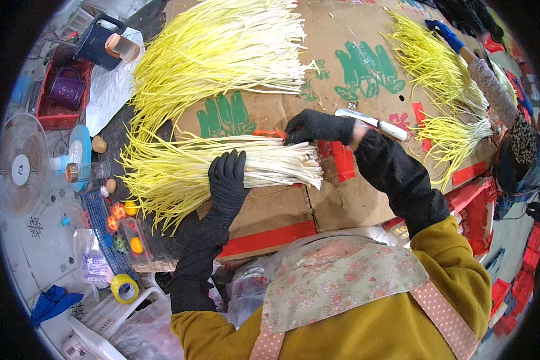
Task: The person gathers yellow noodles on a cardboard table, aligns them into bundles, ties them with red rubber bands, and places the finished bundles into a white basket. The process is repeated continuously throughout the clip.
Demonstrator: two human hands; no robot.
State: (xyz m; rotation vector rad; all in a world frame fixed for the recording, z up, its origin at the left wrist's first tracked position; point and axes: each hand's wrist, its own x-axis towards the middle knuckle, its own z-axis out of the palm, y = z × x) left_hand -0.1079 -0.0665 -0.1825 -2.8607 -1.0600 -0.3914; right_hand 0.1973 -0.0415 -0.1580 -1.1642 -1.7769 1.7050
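A long bundle of yellow garlic chives [270,162] lies crosswise on flattened cardboard [270,220], white stem ends to the right. My left hand [228,180], in a black glove, rests flat over its middle with the fingers close together. At the upper edge of the white ends is my right hand [317,127], also gloved in black, its fingers bent down; whether they grip any stems cannot be told. A knife with a white handle [392,130] lies just beyond my right wrist, partly hidden. A larger pile of yellow chives [225,49] spreads behind the bundle.
At right, a co-worker's blue-gloved hand [447,36] touches another chive pile [436,58]; a smaller bunch [459,137] lies nearer. Along the left stand a fan [21,168], a red crate [58,120], a dark jug [100,41], a blue basket [105,238] and yellow tape [124,288].
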